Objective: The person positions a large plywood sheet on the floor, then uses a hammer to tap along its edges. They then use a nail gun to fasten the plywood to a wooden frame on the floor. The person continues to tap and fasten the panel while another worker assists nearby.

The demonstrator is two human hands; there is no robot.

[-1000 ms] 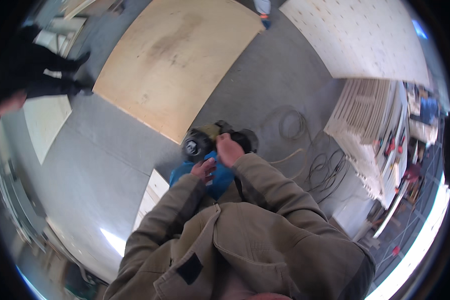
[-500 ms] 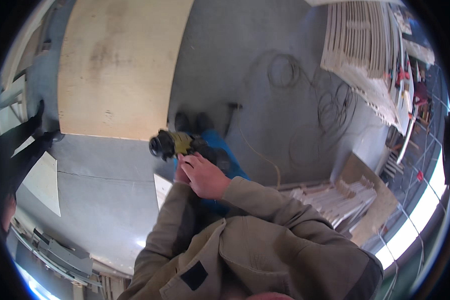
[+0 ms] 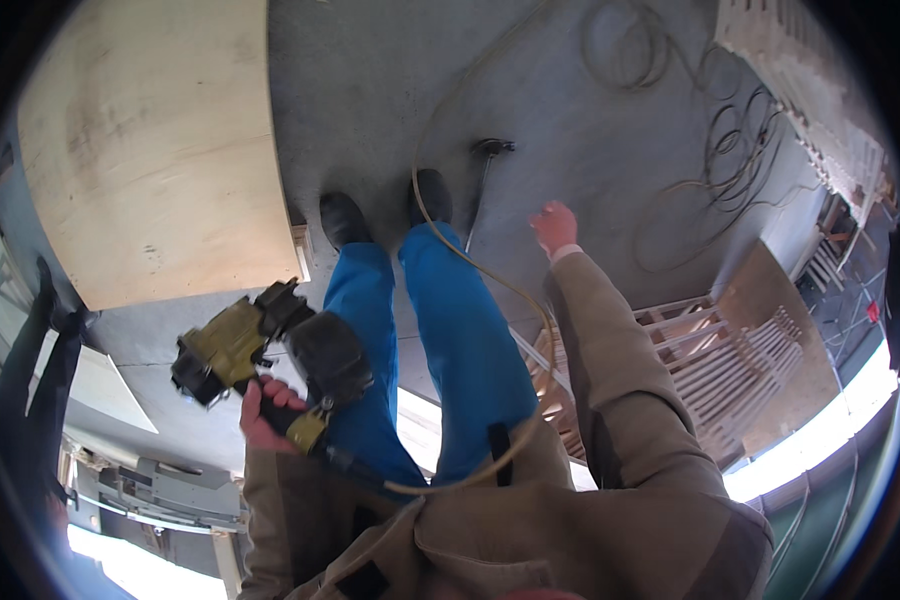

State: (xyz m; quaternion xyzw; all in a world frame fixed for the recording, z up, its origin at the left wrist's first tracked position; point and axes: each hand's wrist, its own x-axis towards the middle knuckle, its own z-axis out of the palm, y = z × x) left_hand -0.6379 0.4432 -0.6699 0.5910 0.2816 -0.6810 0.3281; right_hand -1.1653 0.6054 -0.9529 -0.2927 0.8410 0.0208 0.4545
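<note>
My left hand (image 3: 266, 408) grips the handle of a yellow and black coil nail gun (image 3: 228, 342), held in front of my left leg. From the handle's end an air hose (image 3: 544, 400) loops across my lap and up over the floor. My right hand (image 3: 553, 228) is stretched out over the floor on the right, slightly blurred. Its fingers look loosely apart, with nothing visible in them. Nearest to it is a hammer (image 3: 492, 148), its head on the floor beyond my right shoe and its handle pointing back toward my leg.
At the far left stands a large plywood sheet (image 3: 160, 150). Coiled hoses (image 3: 735, 150) lie on the floor to the right. Stacked slatted wood pieces (image 3: 730, 370) and a leaning board (image 3: 760, 300) are at the right. Another person's dark-clothed legs (image 3: 45, 360) show at the left edge.
My hands, together at the nail gun before, are now apart. The left has brought the gun nearer and to the left; the right has let go and reached out to the right. The view has shifted.
</note>
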